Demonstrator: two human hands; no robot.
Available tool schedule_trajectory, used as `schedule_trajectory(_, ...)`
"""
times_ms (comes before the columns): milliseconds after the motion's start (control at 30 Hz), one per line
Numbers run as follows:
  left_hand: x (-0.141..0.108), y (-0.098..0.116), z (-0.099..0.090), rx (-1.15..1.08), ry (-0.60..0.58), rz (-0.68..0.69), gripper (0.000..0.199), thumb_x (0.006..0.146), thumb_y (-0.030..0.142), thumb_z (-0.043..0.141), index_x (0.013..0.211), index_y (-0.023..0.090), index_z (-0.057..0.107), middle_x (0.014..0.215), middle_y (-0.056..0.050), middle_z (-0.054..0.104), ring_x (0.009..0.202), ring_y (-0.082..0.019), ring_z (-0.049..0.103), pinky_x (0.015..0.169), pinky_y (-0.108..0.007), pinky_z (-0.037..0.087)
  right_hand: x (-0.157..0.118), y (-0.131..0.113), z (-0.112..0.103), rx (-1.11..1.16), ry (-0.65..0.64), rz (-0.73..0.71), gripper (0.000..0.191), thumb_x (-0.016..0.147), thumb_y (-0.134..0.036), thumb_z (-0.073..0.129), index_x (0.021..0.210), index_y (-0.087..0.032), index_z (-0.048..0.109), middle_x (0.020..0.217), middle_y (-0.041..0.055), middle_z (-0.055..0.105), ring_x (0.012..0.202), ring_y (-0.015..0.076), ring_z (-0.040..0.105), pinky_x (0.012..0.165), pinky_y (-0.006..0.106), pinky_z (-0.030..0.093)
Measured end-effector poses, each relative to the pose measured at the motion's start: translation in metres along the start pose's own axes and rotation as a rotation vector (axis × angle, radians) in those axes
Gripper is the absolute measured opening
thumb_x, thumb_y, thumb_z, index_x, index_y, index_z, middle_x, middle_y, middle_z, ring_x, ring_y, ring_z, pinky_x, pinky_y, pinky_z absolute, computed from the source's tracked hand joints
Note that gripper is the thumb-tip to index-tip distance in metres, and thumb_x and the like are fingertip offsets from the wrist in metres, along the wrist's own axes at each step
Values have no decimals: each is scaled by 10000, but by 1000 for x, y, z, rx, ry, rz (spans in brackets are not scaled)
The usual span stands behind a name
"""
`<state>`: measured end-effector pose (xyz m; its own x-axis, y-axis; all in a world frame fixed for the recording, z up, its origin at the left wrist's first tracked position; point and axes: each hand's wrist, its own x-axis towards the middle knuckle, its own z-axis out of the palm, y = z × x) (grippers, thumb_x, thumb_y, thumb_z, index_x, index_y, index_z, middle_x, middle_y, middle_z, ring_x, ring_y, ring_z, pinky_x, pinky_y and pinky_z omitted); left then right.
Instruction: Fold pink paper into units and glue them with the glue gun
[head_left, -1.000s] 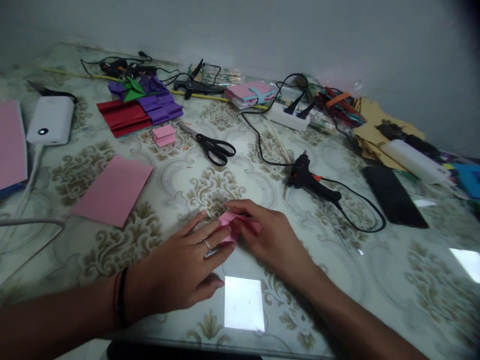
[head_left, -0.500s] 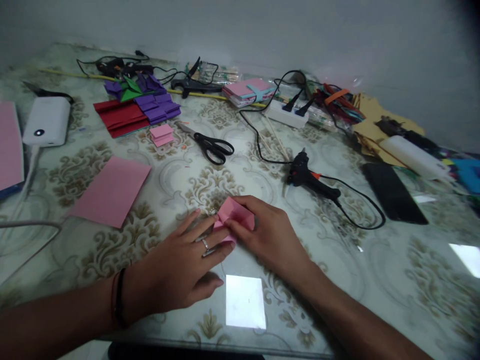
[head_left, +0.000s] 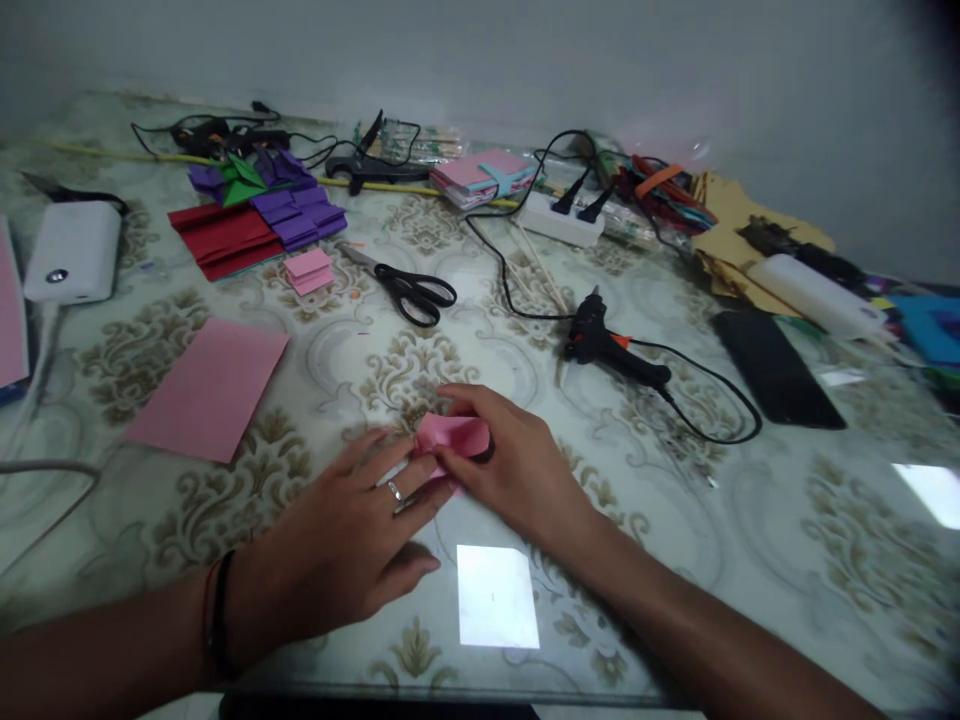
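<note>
A small folded pink paper (head_left: 466,436) lies between my hands near the table's front. My right hand (head_left: 517,465) pinches it, thumb in front and fingers behind. Spread over the table, my left hand (head_left: 356,525) wears a ring and rests its fingertips on the paper's left and lower edge; part of the paper is hidden under them. A flat pink sheet (head_left: 214,390) is to the left, and a small pleated pink piece (head_left: 309,271) lies behind it. Black-handled scissors (head_left: 412,290) lie open beyond my hands.
A black glue gun (head_left: 611,350) with its cable and a dark phone (head_left: 778,368) lie to the right. A white power strip (head_left: 561,218), pink paper bundle (head_left: 484,175) and purple folded paper (head_left: 300,216) are at the back. A white power bank (head_left: 75,250) is at left.
The pink paper's upper flap has tipped lower and its outline looks flatter, with my right fingers reaching further over behind it. The view has shifted slightly.
</note>
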<state>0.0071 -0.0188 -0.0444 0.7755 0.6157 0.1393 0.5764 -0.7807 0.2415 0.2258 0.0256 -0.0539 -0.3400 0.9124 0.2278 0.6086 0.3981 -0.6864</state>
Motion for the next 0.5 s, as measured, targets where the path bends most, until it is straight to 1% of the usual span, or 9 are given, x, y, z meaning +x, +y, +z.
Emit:
schedule_trajectory(67, 0, 0, -2, 25, 34, 6, 445, 995, 363, 658, 1380, 143, 619, 1414, -143, 671, 1314, -377, 588, 1143, -594, 430, 0, -1, 1, -12, 3, 29, 487, 854, -168, 765, 1320, -218, 630, 1215, 92, 770, 1093, 281, 741, 969, 446, 601)
schedule_trajectory(133, 1, 0, -5, 27, 79, 5, 319, 997, 274, 638, 1290, 147, 634, 1310, -132, 708, 1187, -338, 648, 1044, -545, 504, -1, -3, 2, -26, -3, 67, 567, 853, -192, 792, 1383, -218, 591, 1112, 74, 771, 1011, 278, 744, 913, 439, 608)
schedule_trajectory(167, 1, -1, -7, 17, 121, -11, 239, 994, 239, 628, 1219, 157, 637, 1231, -124, 720, 1103, -313, 672, 981, -512, 536, -1, -5, 3, -29, -11, 77, 606, 852, -199, 803, 1411, -216, 570, 1064, 63, 766, 967, 273, 741, 886, 433, 609)
schedule_trajectory(233, 2, -3, -8, -22, 248, -103, 130, 981, 227, 635, 1098, 185, 598, 1083, -99, 703, 961, -273, 683, 876, -459, 570, -2, -7, 3, -40, -33, 73, 644, 851, -200, 810, 1438, -212, 545, 1034, 57, 756, 931, 270, 735, 859, 427, 605)
schedule_trajectory(267, 2, -5, -8, -42, 314, -171, 158, 967, 249, 659, 1083, 195, 567, 1050, -92, 684, 937, -268, 682, 856, -450, 579, -2, -8, 3, -53, -37, 68, 642, 853, -197, 807, 1438, -210, 543, 1052, 65, 756, 937, 273, 735, 856, 426, 601)
schedule_trajectory(333, 3, -10, -7, -64, 371, -290, 366, 918, 314, 732, 1192, 195, 521, 1098, -102, 664, 1011, -290, 688, 896, -470, 594, -3, -11, 3, -95, -36, 77, 636, 854, -209, 806, 1435, -204, 545, 1105, 92, 760, 958, 288, 742, 851, 427, 595)
schedule_trajectory(400, 4, -14, -4, -55, 333, -339, 592, 872, 354, 783, 1347, 191, 472, 1196, -126, 652, 1116, -330, 681, 957, -520, 592, -3, -14, 2, -143, -46, 119, 638, 854, -252, 813, 1431, -199, 544, 1116, 112, 770, 957, 309, 751, 823, 423, 588)
schedule_trajectory(433, 5, -16, -3, -49, 297, -337, 643, 864, 357, 790, 1391, 195, 460, 1228, -134, 648, 1148, -344, 675, 977, -542, 588, -3, -14, 2, -158, -58, 146, 637, 853, -277, 816, 1423, -194, 545, 1098, 115, 777, 941, 315, 755, 801, 415, 582)
schedule_trajectory(500, 6, -19, -1, -64, 236, -309, 595, 883, 329, 767, 1392, 205, 485, 1243, -137, 649, 1165, -347, 671, 992, -553, 588, -3, -15, 1, -164, -84, 195, 586, 854, -308, 815, 1372, -196, 565, 1036, 102, 785, 897, 312, 758, 757, 390, 565)
